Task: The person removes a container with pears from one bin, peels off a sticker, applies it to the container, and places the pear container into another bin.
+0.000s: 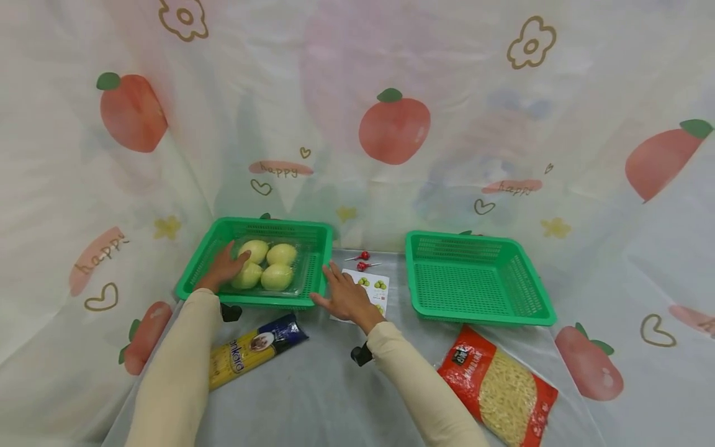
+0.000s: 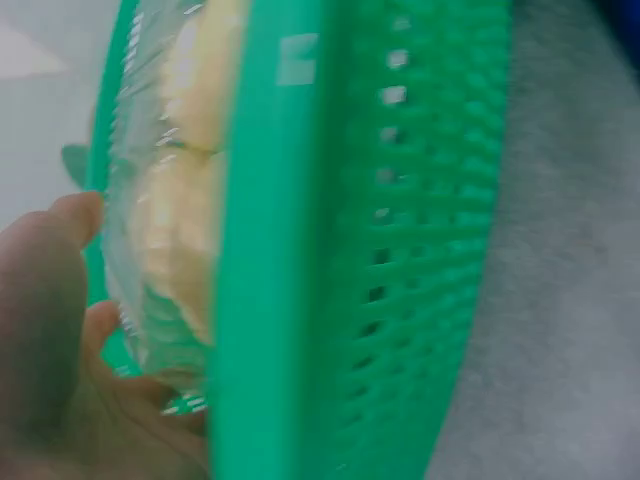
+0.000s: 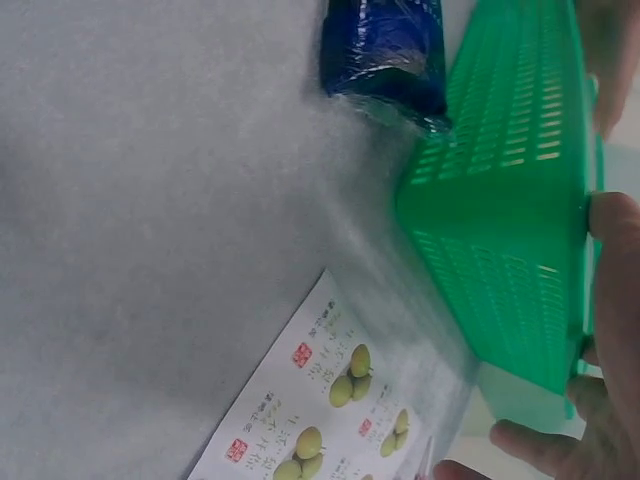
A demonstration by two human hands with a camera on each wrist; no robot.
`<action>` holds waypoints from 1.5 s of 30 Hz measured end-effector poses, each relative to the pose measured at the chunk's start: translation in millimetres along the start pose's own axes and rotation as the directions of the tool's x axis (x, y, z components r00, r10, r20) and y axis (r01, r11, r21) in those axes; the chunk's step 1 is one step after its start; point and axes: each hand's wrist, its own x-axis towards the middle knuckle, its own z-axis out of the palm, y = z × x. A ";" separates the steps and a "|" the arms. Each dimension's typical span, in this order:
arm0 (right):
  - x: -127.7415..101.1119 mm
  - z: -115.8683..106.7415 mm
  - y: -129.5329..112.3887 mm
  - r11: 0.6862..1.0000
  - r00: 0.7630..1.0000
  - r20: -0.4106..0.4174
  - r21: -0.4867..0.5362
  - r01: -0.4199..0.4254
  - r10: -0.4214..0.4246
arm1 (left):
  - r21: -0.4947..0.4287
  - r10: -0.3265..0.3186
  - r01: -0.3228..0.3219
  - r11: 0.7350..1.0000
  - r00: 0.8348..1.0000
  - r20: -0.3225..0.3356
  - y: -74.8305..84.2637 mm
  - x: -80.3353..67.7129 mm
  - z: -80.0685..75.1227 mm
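Fruit pack (image 1: 269,266) lies under left hand (image 1: 223,268) in basket (image 1: 318,239).

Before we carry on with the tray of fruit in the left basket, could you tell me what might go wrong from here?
The left hand touches only one side of the clear tray, so lifting it might tilt it and shift the four pale fruits. The right hand rests at the left basket corner, over the printed card; sliding the basket could drag the card or knock the spaghetti packet.

Both hands (image 1: 223,268) (image 1: 347,298) reach forward, fingers relaxed.
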 end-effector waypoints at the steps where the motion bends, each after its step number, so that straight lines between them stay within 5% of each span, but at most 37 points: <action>1: -0.8 0.8 -1.1 1.000 1.000 0.002 0.001 -0.002 0.002 | -0.021 -0.014 0.015 1.000 0.999 0.033 -1.7 0.8 -2.2; 7: -2.4 1.2 -7.1 1.000 1.000 0.019 -0.015 -0.018 0.018 | -0.094 -0.145 0.166 0.982 0.970 0.195 -1.2 1.1 -16.1; 11: 0.1 -1.4 -9.1 1.000 0.999 0.028 -0.010 -0.018 0.018 | -0.079 -0.240 0.263 0.961 0.944 0.227 3.2 -0.8 -23.9; 16: 1.2 -5.6 -7.2 1.000 0.999 0.028 -0.013 -0.025 0.026 | -0.106 -0.292 0.321 0.941 0.930 0.222 13.5 -0.4 -26.1; 21: 0.5 -6.0 -5.4 1.000 0.999 0.029 -0.019 -0.021 0.021 | -0.205 -0.272 0.313 0.927 0.940 0.207 24.8 -4.7 -25.2; 32: 2.0 -4.0 4.0 1.000 1.000 -0.011 -0.022 0.011 -0.011 | -0.432 -0.144 0.181 0.883 0.983 0.116 54.2 -22.0 -26.2; 37: -0.2 -4.4 8.1 1.000 0.999 -0.032 0.020 0.019 -0.018 | -0.543 -0.142 0.164 0.824 0.986 0.082 53.0 -39.3 -37.2; 42: -3.7 -2.0 21.8 0.993 0.996 -0.086 0.122 -0.005 0.016 | -0.697 -0.114 0.128 0.706 0.991 0.068 45.9 -60.9 -41.6; 45: -8.2 -1.2 32.4 0.982 0.989 -0.134 0.186 -0.028 0.054 | -0.746 -0.063 0.071 0.662 0.997 0.040 44.7 -76.7 -36.2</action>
